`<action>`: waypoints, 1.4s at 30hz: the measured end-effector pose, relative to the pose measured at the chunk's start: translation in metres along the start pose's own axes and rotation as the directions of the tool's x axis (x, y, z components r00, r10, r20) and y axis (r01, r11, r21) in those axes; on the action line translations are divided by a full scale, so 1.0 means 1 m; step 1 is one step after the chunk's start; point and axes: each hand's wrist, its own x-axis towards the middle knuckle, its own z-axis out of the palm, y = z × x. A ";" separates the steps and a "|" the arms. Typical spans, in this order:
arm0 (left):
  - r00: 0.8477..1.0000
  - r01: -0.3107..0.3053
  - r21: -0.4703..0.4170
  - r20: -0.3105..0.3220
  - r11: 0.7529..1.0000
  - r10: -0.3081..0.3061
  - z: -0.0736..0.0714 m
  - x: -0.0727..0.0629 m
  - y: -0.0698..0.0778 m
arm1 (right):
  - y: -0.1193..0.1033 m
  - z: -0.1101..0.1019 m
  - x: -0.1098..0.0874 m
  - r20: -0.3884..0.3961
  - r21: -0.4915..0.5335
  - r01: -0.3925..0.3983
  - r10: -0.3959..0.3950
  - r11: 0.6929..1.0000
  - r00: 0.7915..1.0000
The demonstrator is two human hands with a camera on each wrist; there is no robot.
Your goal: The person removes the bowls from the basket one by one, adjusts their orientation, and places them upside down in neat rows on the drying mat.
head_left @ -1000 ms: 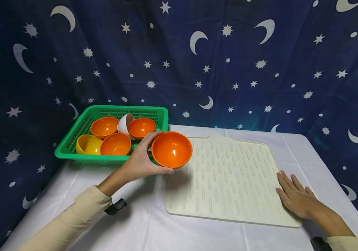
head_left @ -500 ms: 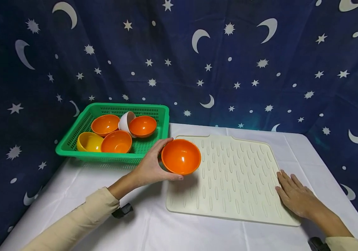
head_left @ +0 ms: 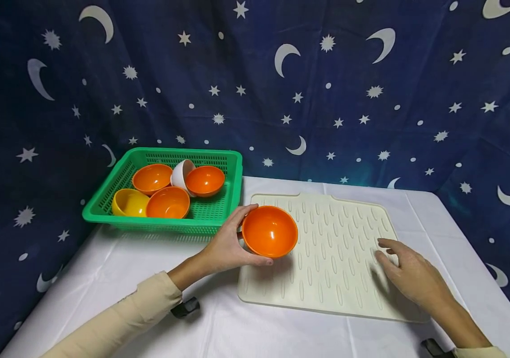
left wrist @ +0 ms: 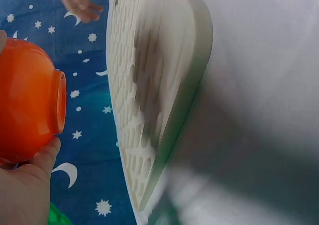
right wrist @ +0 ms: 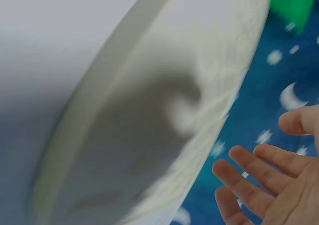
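Observation:
An orange bowl is gripped in my left hand, its opening tilted toward the head camera. The bowl hangs above the left part of a cream ridged drying mat. In the left wrist view the bowl shows its outer side and foot ring, with the thumb against it. Over the mat's right edge hovers my right hand, holding nothing. Its fingers are spread and relaxed in the right wrist view, where the hand stays apart from the mat and casts a shadow on it.
Behind my left hand stands a green basket. In it lie several orange bowls, a yellow bowl and a white bowl. A white cloth covers the table, and a dark star-print curtain hangs behind.
My left hand has carried the orange bowl right and slightly toward me, away from the basket. My right hand has lifted off the mat's right edge and moved a little left.

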 end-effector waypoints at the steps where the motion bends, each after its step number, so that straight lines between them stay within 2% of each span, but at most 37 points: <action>1: 1.000 -0.001 -0.009 0.002 1.000 0.001 0.001 0.000 0.000 | -0.010 -0.001 -0.001 0.012 0.037 0.005 -0.005 0.999 1.000; 4: 1.000 -0.010 -0.019 0.007 1.000 0.010 0.005 -0.001 0.000 | -0.036 0.000 -0.003 0.004 0.158 0.049 -0.050 0.986 0.999; 7: 1.000 -0.022 -0.008 0.008 1.000 0.022 0.008 0.000 0.001 | -0.054 0.005 -0.004 -0.032 0.307 0.103 -0.098 0.946 0.995; 11: 1.000 -0.025 0.009 0.011 1.000 0.025 0.013 0.002 0.001 | -0.070 0.013 -0.004 -0.030 0.531 0.123 -0.127 0.838 0.992; 14: 0.999 -0.030 0.015 0.018 0.999 0.029 0.016 0.004 0.001 | -0.078 0.016 -0.001 0.014 0.648 0.099 -0.142 0.755 0.990; 15: 0.999 -0.033 0.013 0.019 0.999 0.032 0.017 0.004 0.001 | -0.080 0.018 0.000 0.028 0.670 0.088 -0.143 0.737 0.989; 20: 0.998 -0.057 -0.007 0.022 0.998 0.057 0.024 0.007 -0.001 | -0.091 0.024 0.004 0.083 0.743 0.033 -0.141 0.669 0.987; 26: 0.996 -0.080 0.006 0.039 0.997 0.079 0.032 0.007 0.001 | -0.102 0.027 0.007 0.152 0.777 -0.042 -0.123 0.628 0.981; 28: 0.994 -0.092 0.020 0.058 0.996 0.090 0.035 0.007 0.001 | -0.105 0.028 0.008 0.176 0.801 -0.086 -0.096 0.593 0.980; 33: 0.986 -0.134 0.072 0.106 0.988 0.126 0.041 0.007 0.001 | -0.114 0.031 0.008 0.249 0.860 -0.197 -0.050 0.470 0.967; 34: 0.985 -0.142 0.085 0.111 0.986 0.132 0.042 0.007 0.001 | -0.116 0.033 0.007 0.260 0.864 -0.211 -0.045 0.457 0.965; 39: 0.974 -0.202 0.151 0.138 0.968 0.181 0.044 0.006 0.000 | -0.118 0.037 0.006 0.289 0.872 -0.251 -0.030 0.421 0.957; 42: 0.964 -0.243 0.169 0.152 0.955 0.218 0.044 0.006 0.000 | -0.118 0.038 0.005 0.306 0.874 -0.260 -0.049 0.410 0.951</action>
